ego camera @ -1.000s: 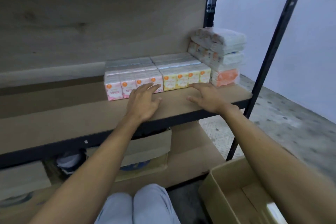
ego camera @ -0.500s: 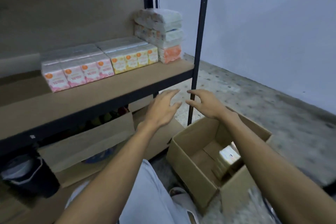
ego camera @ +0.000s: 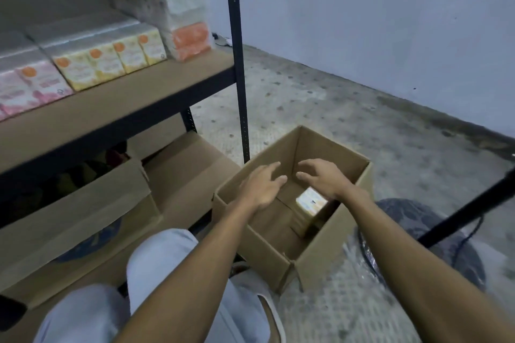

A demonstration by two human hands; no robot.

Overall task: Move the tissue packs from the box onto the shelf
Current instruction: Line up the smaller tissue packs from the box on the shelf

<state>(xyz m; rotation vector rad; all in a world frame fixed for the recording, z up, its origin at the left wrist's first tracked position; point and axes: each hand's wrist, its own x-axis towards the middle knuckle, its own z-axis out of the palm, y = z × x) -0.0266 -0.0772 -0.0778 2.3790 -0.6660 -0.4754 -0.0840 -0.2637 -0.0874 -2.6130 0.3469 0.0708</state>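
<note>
Hovering over the open cardboard box, both hands hold nothing. Left hand: palm down, fingers spread and loosely bent, above the box's left half. Right hand: palm down, fingers spread and slightly curled, above the box's far right part. The two sets of fingertips point toward each other, a small gap between them.

Tissue pack: one visible in the box, pale wrapper with a yellowish print, standing against the right inner wall, just under the right wrist. No contact between pack and hand can be made out. The rest of the box floor in view is bare cardboard.

The box sits on the speckled floor, just beside the shelf's black front post.

Shelf, upper left: a row of pink packs at the left edge, a row of yellow packs touching them on the right, then a taller stack of white packs with an orange pack at its base, at the shelf's right end.

Under the shelf: larger cardboard cartons, flaps open. The person's knees in light trousers show at the bottom. A dark round object with a cable lies right of the box; blur hides what it is.
</note>
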